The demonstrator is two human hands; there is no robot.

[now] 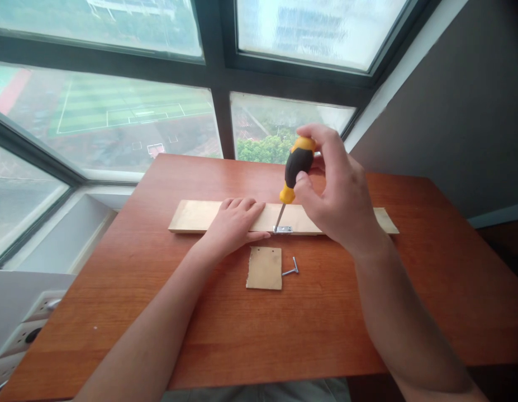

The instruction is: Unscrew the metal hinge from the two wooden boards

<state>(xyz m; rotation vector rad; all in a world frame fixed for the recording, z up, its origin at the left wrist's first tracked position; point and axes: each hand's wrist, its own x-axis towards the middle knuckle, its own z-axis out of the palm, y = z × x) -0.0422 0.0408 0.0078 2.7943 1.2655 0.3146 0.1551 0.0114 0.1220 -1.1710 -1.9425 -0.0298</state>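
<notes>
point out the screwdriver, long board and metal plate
screwdriver (298,166): head view, on the black part of its handle
long board (298,218): head view, on its top face near the middle
metal plate (284,229): head view, on its upper surface

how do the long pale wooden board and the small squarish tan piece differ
The long pale wooden board is far longer than the small squarish tan piece. The left hand rests on the board; no hand touches the piece. The board bears a silver metal plate; the piece doesn't. Both are flat.
</notes>
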